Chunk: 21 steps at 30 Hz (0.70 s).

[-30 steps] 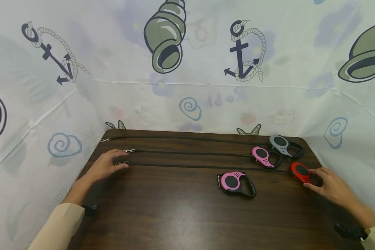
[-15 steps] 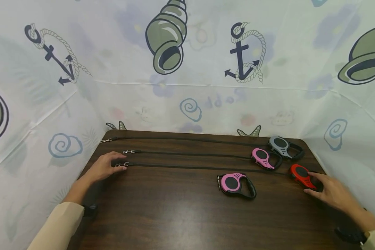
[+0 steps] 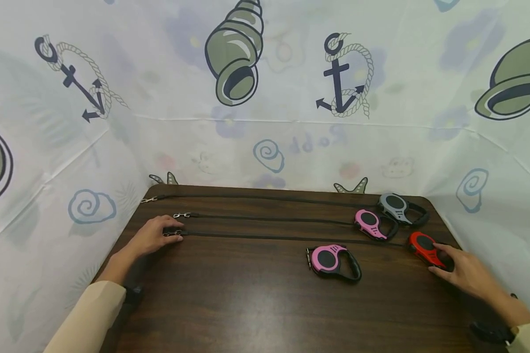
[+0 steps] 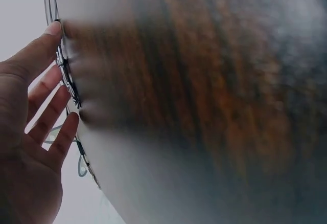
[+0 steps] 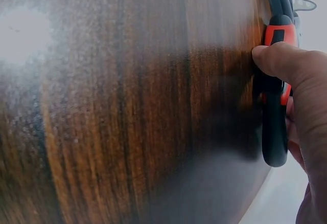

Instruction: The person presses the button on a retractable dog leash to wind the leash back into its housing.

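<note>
Head view: what is held by the right hand (image 3: 465, 274)?

A red reel (image 3: 419, 242), gripped from its four o'clock side; the fingers are set narrow, with the reel pinched between thumb and fingertips; in the right wrist view the thumb is seen laid on the casing, and the black handle (image 5: 275, 132) is left jutting toward six o'clock.

And where is the left hand (image 3: 152, 235) placed?

Well apart, at nine o'clock from the red reel; its fingers are spread wide, and the metal clip (image 3: 172, 233) of that reel is framed between thumb and forefinger; whether the clip is touched cannot be told.

How is the red reel's cord (image 3: 269, 238) laid?

Nearly straight, from three o'clock to nine, across the dark wooden table (image 3: 256, 304).

What else is set out?

At eleven o'clock from the red reel, a grey reel (image 3: 394, 202); at ten, a pink reel (image 3: 368, 219); their black cords (image 3: 269, 219) are drawn toward nine o'clock and ended by silver clips (image 3: 182, 215); a second pink reel (image 3: 327, 259) is laid at nine o'clock, its own fastener (image 3: 309, 257) close against the casing.

And around the table?

A pale cloth backdrop (image 3: 287, 54), printed with shells and anchors, is hung at ten, twelve and two o'clock; pale sleeves (image 3: 88, 314) are worn on both arms
</note>
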Tool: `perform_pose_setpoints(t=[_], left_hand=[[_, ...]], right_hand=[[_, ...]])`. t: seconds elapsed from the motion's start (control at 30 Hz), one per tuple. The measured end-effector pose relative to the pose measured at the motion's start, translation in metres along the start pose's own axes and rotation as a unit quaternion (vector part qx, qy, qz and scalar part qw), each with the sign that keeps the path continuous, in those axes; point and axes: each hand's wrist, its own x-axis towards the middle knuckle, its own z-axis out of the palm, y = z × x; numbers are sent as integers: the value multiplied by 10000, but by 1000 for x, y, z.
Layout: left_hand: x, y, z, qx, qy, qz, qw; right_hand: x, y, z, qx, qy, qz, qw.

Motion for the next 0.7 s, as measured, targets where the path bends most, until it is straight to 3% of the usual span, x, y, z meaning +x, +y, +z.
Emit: perform_pose_setpoints(t=[0.2, 0.47, 0.7], left_hand=[[2, 0, 1, 13, 98, 111, 9999], [4, -7, 4, 35, 434, 634, 9970], [6, -8, 2, 47, 215, 538, 9983]], right_hand=[[0, -1, -1, 19, -34, -29, 10000], [3, -2, -4, -60, -202, -14, 9998], [3, -1, -5, -19, -146, -126, 9998]])
